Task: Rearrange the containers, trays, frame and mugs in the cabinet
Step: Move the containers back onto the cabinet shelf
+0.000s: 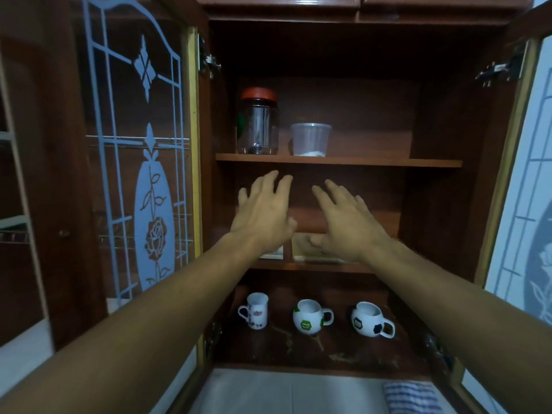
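Left hand (pixel 263 216) and right hand (pixel 349 222) hovered empty, fingers spread, inside the cabinet (pixel 433 204) at middle-shelf height. On the top shelf (pixel 337 161) stood the jar (pixel 258 124) and container (pixel 310 140); three mugs (pixel 310 316) sat on the bottom. Risk: a hand raised carelessly could strike the top shelf and topple the jar.

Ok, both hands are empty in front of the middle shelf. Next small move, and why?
Probably lower both onto the flat pale items on the middle shelf and grip them: the left hand and right hand hover open just over them. The hands hide what those items are.
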The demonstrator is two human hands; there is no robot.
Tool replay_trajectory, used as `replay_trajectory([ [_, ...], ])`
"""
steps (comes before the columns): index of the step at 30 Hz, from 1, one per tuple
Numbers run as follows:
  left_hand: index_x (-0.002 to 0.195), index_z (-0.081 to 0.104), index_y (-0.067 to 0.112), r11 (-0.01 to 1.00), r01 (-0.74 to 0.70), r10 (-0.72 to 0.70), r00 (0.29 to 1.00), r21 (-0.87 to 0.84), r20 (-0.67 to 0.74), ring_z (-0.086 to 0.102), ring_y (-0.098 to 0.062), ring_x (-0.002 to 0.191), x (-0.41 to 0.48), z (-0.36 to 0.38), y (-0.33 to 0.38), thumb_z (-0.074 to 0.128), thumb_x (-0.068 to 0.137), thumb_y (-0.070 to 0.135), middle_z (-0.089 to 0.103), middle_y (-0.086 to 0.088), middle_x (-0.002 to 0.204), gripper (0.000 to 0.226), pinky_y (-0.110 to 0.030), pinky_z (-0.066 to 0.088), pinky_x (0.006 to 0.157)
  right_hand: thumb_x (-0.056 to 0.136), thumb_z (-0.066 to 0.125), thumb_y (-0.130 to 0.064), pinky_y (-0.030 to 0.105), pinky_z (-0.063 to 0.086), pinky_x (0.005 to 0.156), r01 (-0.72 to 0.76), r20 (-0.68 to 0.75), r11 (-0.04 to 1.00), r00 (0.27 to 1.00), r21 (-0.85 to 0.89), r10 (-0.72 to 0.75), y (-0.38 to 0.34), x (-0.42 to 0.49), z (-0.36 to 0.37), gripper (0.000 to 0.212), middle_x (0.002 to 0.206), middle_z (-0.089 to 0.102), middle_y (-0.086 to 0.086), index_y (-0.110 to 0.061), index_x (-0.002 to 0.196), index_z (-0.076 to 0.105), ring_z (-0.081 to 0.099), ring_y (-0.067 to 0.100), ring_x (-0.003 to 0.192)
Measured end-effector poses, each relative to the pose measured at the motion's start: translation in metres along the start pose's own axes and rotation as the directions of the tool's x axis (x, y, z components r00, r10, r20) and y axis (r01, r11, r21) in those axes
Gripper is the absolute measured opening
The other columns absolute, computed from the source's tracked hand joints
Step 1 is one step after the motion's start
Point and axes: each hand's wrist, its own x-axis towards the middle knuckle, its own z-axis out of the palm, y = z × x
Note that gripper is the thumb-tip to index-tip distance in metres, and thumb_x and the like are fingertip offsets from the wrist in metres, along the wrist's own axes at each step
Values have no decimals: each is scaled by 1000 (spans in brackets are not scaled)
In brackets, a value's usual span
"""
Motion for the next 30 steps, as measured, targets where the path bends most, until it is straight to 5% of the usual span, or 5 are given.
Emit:
replay_trajectory([
  [10,152,10,19,983,-154,151,988,104,33,-1,-33,147,-66,-2,2,58,87,37,0,-11,160,83,-55,7,116,91,53,-53,47,7,121,40,-3,995,999,-90,-40,-28,-60,13,91,163,-1,9,-15,156,2,1,28,151],
  [30,154,6,21,995,-94,96,986,-25,138,-2,-27,148,-205,-16,-10,56,87,31,2,-7,161,84,-53,3,118,93,49,-50,40,4,121,15,95,1000,995,0,-15,-103,-177,22,85,164,-4,6,-19,156,2,-1,26,151],
])
